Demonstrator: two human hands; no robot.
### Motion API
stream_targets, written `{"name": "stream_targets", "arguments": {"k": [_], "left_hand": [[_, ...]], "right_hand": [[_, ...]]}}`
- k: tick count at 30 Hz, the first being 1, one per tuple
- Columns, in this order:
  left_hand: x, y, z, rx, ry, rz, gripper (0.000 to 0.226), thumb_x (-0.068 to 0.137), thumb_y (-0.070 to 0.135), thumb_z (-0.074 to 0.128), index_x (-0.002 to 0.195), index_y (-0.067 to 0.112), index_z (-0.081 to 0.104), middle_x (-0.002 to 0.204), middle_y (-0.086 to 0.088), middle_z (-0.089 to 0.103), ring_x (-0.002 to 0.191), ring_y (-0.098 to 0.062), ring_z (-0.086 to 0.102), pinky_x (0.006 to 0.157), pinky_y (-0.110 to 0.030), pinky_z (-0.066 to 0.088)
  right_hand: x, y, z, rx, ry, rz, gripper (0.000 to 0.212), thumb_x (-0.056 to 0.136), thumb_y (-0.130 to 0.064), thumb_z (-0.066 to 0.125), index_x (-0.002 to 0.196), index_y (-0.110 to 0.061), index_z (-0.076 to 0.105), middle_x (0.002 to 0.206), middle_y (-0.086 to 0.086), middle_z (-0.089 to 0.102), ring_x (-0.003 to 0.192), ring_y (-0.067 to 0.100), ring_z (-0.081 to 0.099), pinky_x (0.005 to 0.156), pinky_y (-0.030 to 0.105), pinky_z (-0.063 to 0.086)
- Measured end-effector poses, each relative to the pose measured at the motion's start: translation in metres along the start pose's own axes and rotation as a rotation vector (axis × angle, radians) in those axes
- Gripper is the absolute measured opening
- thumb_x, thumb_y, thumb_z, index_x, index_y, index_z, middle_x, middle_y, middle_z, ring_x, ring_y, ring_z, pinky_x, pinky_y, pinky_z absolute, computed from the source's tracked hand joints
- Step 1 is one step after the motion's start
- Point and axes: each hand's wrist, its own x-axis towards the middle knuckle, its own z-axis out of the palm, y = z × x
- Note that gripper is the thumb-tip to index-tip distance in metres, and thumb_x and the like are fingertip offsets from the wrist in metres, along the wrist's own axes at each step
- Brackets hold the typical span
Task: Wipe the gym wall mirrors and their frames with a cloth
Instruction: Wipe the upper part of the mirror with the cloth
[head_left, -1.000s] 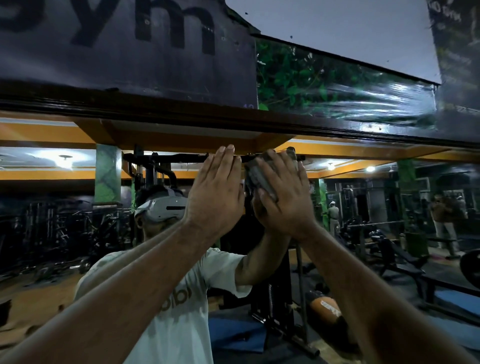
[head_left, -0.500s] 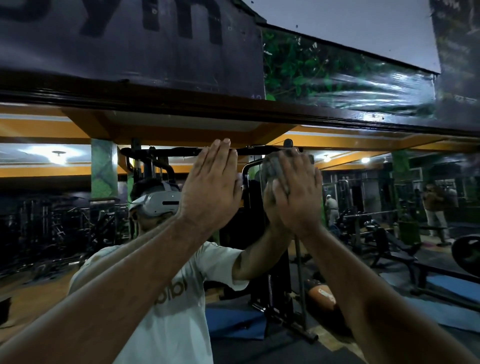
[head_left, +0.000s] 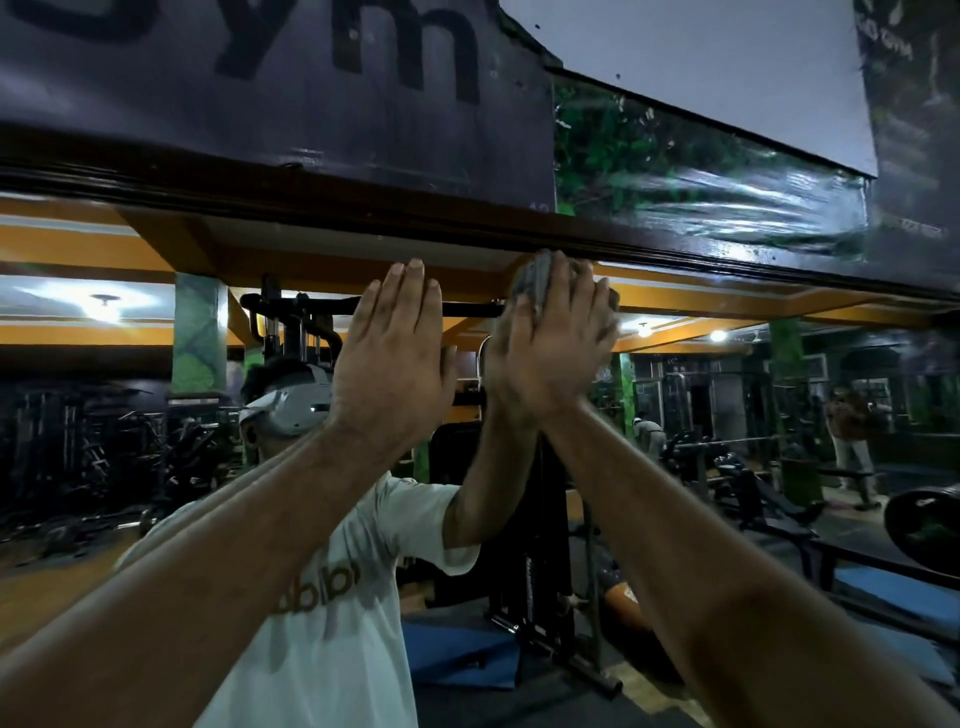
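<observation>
Left hand (head_left: 392, 358): raised, fingers straight and together, flat against the mirror (head_left: 130, 415); it holds nothing.
Right hand (head_left: 558, 348): raised just beside the left one, fingers extended over the cloth (head_left: 532, 278), pressing it to the glass; the picture is blurred here, so how far the fingertips curl cannot be told.
Cloth: grey and bunched, under the right fingers, sticking out above their tips, its top touching or almost touching the lower edge of the frame (head_left: 311, 200).
Frame: dark moulded bar just above both sets of fingertips, running across the view.
Mirror: below the frame, behind both palms; it reflects the person in a white shirt (head_left: 332, 623) and a headset (head_left: 293, 408), below the left fingers, and gym machines farther back.
Sign (head_left: 260, 78): dark board with large letters, well above the fingers, over the frame.
</observation>
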Motion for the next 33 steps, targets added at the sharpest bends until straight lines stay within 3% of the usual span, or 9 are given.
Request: {"name": "stream_targets", "arguments": {"k": [4,7,10,15,21,23,26,31,33], "left_hand": [[-0.001,-0.003,-0.005,-0.022,0.02,-0.005,0.067,0.1,0.038,0.039,0.154,-0.002,0.031,0.164,-0.022,0.023,0.154,-0.033,0.02,0.127,-0.046,0.014],[-0.003,-0.014,-0.009,-0.004,0.033,-0.039,0.068,0.1,0.037,0.046,0.153,-0.002,0.032,0.163,-0.024,0.024,0.154,-0.035,0.02,0.127,-0.046,0.013],[-0.005,-0.021,-0.011,-0.001,0.02,-0.039,0.069,0.1,0.041,0.041,0.154,-0.002,0.032,0.164,-0.024,0.022,0.154,-0.035,0.018,0.127,-0.046,0.012],[-0.016,-0.019,-0.014,-0.086,0.112,-0.009,0.063,0.103,0.038,0.029,0.151,-0.002,0.038,0.162,-0.024,0.027,0.153,-0.035,0.023,0.126,-0.048,0.018],[-0.039,-0.026,-0.005,-0.05,0.026,0.017,0.069,0.101,0.041,0.032,0.154,-0.002,0.031,0.164,-0.025,0.021,0.154,-0.035,0.017,0.127,-0.047,0.012],[-0.041,-0.029,-0.003,-0.028,0.014,0.039,0.071,0.101,0.044,0.03,0.155,-0.002,0.028,0.165,-0.024,0.019,0.155,-0.034,0.014,0.127,-0.048,0.012],[-0.043,-0.033,0.002,0.015,-0.004,0.079,0.071,0.104,0.045,0.028,0.157,-0.002,0.022,0.166,-0.024,0.014,0.156,-0.034,0.009,0.127,-0.049,0.012],[-0.044,-0.032,0.004,0.034,-0.037,0.08,0.071,0.105,0.044,0.016,0.159,-0.001,0.012,0.167,-0.024,0.004,0.157,-0.034,0.0,0.127,-0.049,0.007],[-0.044,-0.031,0.003,0.021,-0.047,0.072,0.07,0.105,0.044,0.011,0.159,-0.001,0.008,0.168,-0.023,0.001,0.157,-0.033,-0.002,0.127,-0.049,0.005]], "right_hand": [[-0.002,-0.007,-0.002,0.064,-0.101,-0.412,0.061,0.103,-0.045,0.036,0.16,-0.025,0.037,0.168,0.005,0.031,0.158,0.027,0.019,0.125,0.062,0.015],[0.014,0.004,0.001,0.038,-0.016,-0.237,0.06,0.102,-0.044,0.038,0.159,-0.026,0.038,0.168,0.005,0.033,0.158,0.027,0.022,0.122,0.063,0.022],[0.004,-0.026,0.0,0.055,-0.056,-0.103,0.064,0.101,-0.048,0.032,0.162,-0.028,0.032,0.171,0.004,0.025,0.16,0.027,0.013,0.126,0.062,0.011],[-0.015,-0.015,-0.005,0.096,-0.153,-0.538,0.063,0.099,-0.042,0.041,0.16,-0.026,0.037,0.17,0.003,0.028,0.16,0.023,0.014,0.127,0.058,0.011],[-0.033,-0.007,-0.003,0.024,-0.021,-0.039,0.064,0.102,-0.049,0.032,0.161,-0.025,0.034,0.169,0.005,0.031,0.159,0.027,0.018,0.124,0.063,0.016],[-0.052,-0.016,-0.006,0.057,-0.108,-0.185,0.067,0.102,-0.051,0.031,0.163,-0.025,0.029,0.172,0.004,0.023,0.16,0.025,0.01,0.128,0.058,0.006],[-0.071,0.006,-0.018,0.04,-0.149,-0.478,0.066,0.101,-0.048,0.034,0.16,-0.021,0.037,0.17,0.005,0.028,0.16,0.023,0.013,0.128,0.057,0.01],[-0.085,0.0,-0.014,0.01,-0.03,0.156,0.07,0.099,-0.054,0.027,0.161,-0.022,0.035,0.168,0.007,0.032,0.158,0.029,0.019,0.123,0.065,0.018],[-0.095,-0.02,-0.011,0.038,-0.09,0.078,0.072,0.101,-0.059,0.022,0.163,-0.024,0.029,0.17,0.006,0.026,0.159,0.03,0.015,0.126,0.063,0.009]]}}
